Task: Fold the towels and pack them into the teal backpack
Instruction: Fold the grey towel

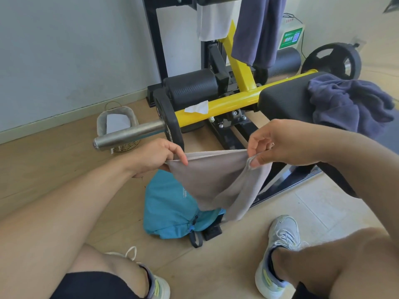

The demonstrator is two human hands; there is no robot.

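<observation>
A beige-grey towel (218,180) hangs stretched between my hands above the floor. My left hand (154,156) pinches its left top corner. My right hand (278,143) pinches the right top corner, and a fold of cloth droops below it. Under the towel the teal backpack (170,210) lies on the wooden floor between my feet, partly hidden by the cloth. A dark blue towel (349,104) lies crumpled on the black bench pad at the right. Another dark blue towel (257,29) and a white towel (213,22) hang from the machine's top bar.
A yellow and black gym machine (226,104) stands ahead, its steel bar end (127,137) jutting left. A wicker basket (117,124) sits by the wall. A weight plate (332,60) is at the back right. My shoes (278,251) flank the backpack.
</observation>
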